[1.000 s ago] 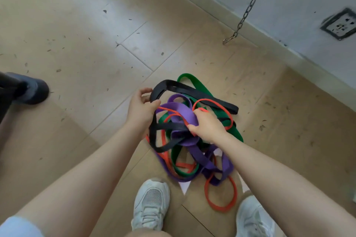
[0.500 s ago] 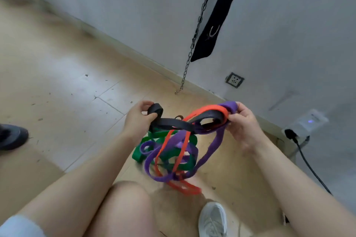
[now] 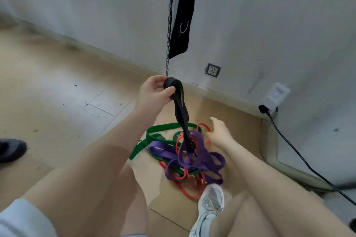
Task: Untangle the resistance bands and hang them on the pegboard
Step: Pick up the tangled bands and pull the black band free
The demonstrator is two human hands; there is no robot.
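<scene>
Dark shoe (image 3: pixel 10 149): at the far left edge, on the tiled floor (image 3: pixel 57 90), well apart from the bands.
Left hand (image 3: pixel 154 93): raised above the pile, thumb and fingers clenched on the top loop of the black resistance band (image 3: pixel 180 109).
Black resistance band: hangs taut and nearly straight down from the left hand, its lower end running into the tangle below.
Green resistance band (image 3: pixel 154 131): on the floor at the left side of the pile, 1 long loop reaching toward the left forearm, the rest buried under the other bands.
Purple resistance band (image 3: pixel 200 155): heaped in several loops in the middle of the pile, wrapped around the lower end of the black band.
Red resistance band (image 3: pixel 185 191): thin loops threaded through the purple and green, 1 loop trailing out toward the white sneaker (image 3: pixel 210 201).
Chain (image 3: pixel 169 25): hangs down the wall (image 3: pixel 269 15), its lower end just behind the left hand.
Black strap (image 3: pixel 184 15): hangs on the wall just right of the chain.
Right hand (image 3: pixel 219 132): released, fingers spread, holding nothing, just beside the right edge of the pile near a red loop.
Wall socket (image 3: pixel 212 70): low on the wall, right of the strap.
White plug-in device (image 3: pixel 275 95): further right on the wall, a black cable (image 3: pixel 300 154) running down from it.
</scene>
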